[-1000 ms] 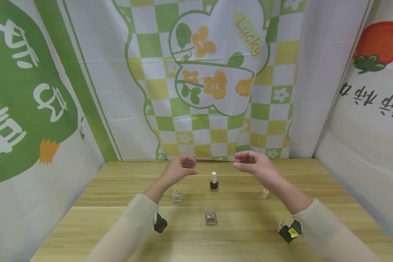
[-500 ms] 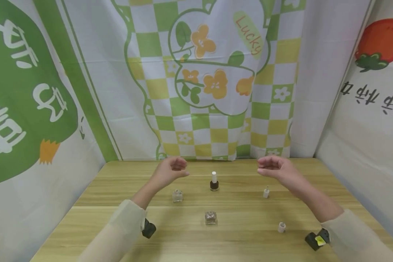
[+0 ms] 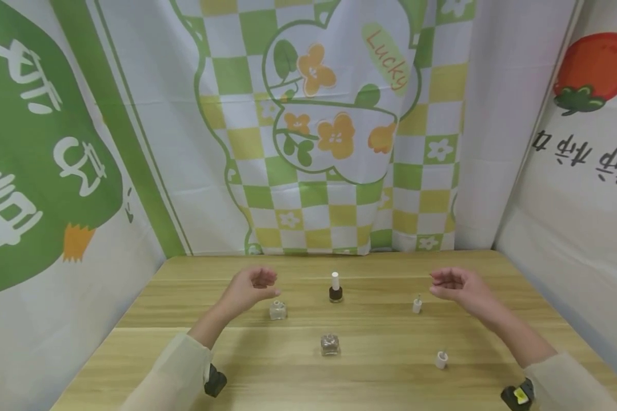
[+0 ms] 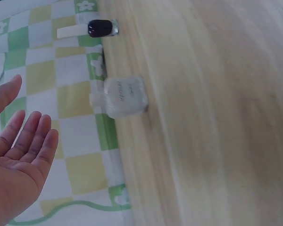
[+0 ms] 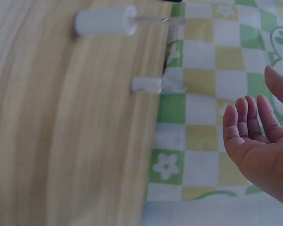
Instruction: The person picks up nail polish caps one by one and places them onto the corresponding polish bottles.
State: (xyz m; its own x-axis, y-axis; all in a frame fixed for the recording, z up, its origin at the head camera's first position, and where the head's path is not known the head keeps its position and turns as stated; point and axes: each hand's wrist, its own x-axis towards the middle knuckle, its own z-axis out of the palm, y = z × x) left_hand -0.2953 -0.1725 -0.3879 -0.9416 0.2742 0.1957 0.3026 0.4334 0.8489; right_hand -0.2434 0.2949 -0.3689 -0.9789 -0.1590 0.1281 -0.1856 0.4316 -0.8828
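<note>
My left hand (image 3: 249,290) hovers over the table's left side with loosely curved fingers and nothing in it. Nearest to it stands an uncapped clear nail polish bottle (image 3: 277,310), its pale body lettered in the left wrist view. On the right, my empty right hand (image 3: 463,291) floats beside a white brush cap (image 3: 417,305) standing with its brush upward. A second white brush cap (image 3: 441,359) stands likewise, closer to the front. A dark nail polish bottle (image 3: 335,289) with its white cap on stands at the back middle. In front of it is an uncapped glittery bottle (image 3: 330,345).
The wooden table (image 3: 380,382) runs back to a green and yellow checkered curtain (image 3: 329,220). Printed cloths hang at left and right. Dark wrist cameras are strapped at both sleeves, the left one (image 3: 215,381) low over the table.
Both hands have moved apart and lower, the left to the left and the right to the right. The front brush cap, partly hidden earlier, now shows fully. The bottles have stayed put.
</note>
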